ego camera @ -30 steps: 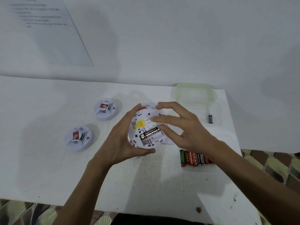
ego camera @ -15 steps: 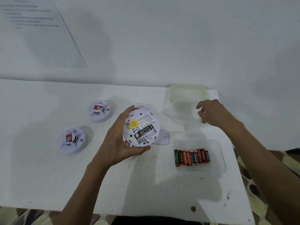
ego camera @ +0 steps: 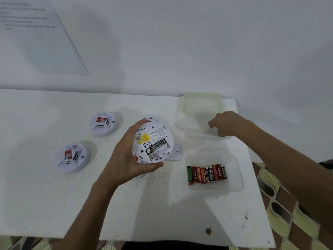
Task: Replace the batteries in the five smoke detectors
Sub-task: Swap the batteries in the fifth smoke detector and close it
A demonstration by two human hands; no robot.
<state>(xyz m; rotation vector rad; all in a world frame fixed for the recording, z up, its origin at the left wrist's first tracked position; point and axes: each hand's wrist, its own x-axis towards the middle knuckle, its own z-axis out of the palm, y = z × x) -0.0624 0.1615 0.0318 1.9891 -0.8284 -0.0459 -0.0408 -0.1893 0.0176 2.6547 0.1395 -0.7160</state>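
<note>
The left hand (ego camera: 126, 159) grips a detector (ego camera: 153, 141) above the middle of the bench (ego camera: 54, 204), with the thumb under its near rim and the fingers curled round its far-left rim. The detector is held back-side up and tilted toward the camera. Its open bay holds one black cell (ego camera: 157, 146), and a yellow label (ego camera: 144, 138) sits just left of the bay.

A fourth detector (ego camera: 152, 118) peeks out past the far rim of the held one. A fifth detector (ego camera: 136, 158), showing a bit of red, lies on the bench under the left hand. A small white cover (ego camera: 176, 152) lies flat just right of them.

Toward the left edge, a far detector (ego camera: 102, 123) and a near detector (ego camera: 72, 156) rest face up, each with a red sticker.

The right hand (ego camera: 223, 123) is over a clear box (ego camera: 198, 105) at the far right corner, knuckles up and fingers curled down. A small dark thing (ego camera: 218, 131) shows at its fingertips — whether the hand pinches it I cannot tell.

On the near side of the box, by the right edge, a shallow clear tray (ego camera: 236, 179) holds a row of batteries (ego camera: 207, 174) lying side by side — red, black and one green.

A printed sheet (ego camera: 36, 42) hangs on the wall (ego camera: 180, 51) beyond the far left of the bench.
</note>
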